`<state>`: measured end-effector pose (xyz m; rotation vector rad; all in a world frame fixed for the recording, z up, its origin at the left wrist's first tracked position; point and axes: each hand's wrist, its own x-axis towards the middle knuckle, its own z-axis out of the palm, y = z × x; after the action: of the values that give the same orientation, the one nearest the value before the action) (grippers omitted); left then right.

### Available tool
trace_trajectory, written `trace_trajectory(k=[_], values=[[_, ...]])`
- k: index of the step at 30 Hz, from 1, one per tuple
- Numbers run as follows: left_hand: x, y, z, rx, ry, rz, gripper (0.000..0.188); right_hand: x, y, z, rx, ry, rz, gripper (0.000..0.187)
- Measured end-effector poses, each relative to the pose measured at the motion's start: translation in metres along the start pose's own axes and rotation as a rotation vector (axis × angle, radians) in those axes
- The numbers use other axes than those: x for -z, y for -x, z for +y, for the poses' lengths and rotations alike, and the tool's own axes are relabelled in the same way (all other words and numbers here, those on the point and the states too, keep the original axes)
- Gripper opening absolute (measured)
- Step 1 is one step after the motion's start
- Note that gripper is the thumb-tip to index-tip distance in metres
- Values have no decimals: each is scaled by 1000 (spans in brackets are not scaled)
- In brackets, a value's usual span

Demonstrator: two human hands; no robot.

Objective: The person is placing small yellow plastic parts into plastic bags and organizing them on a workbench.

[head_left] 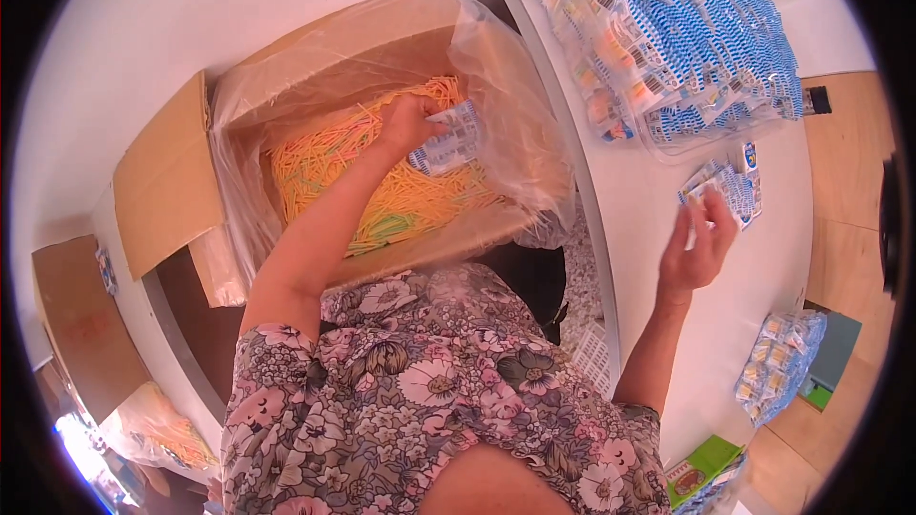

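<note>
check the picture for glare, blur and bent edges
In the head view, a bright patch at lower left burns out nearly white; in the head view, the edge of the white table bows and the corners go black; in the head view, the right hand looks slightly soft.

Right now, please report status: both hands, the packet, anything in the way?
Left hand: holding blue-printed packet over orange-yellow sticks. Right hand: at small packets on white table, contact unclear. Possible snag: clear liner beside held packet.

We had the carton (353,59) at 11 o'clock, sticks (420,212) inside. Table (634,205) sat at 3, loose packets (740,193) on it; packet heap (706,29) in tray (701,154) at 2, packet bundle (780,360) at 4 by table edge.
</note>
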<state>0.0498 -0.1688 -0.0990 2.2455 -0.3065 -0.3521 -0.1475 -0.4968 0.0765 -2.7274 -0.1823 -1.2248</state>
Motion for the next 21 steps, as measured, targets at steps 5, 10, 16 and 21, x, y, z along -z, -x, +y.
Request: trace_trajectory(k=[5,10,16,21], values=[[1,-3,2,64,-16,-102,18,-21,-14,-50,131,-252,-125,26],[5,7,-8,-631,-528,522,17,-21,-21,-70,63,-247,-68,28],[66,37,49,-49,-195,-113,21,-68,-57,-140,-87,-445,-235,25],[108,75,53,-329,611,-122,14,-145,-89,-176,-127,-687,-666,29]])
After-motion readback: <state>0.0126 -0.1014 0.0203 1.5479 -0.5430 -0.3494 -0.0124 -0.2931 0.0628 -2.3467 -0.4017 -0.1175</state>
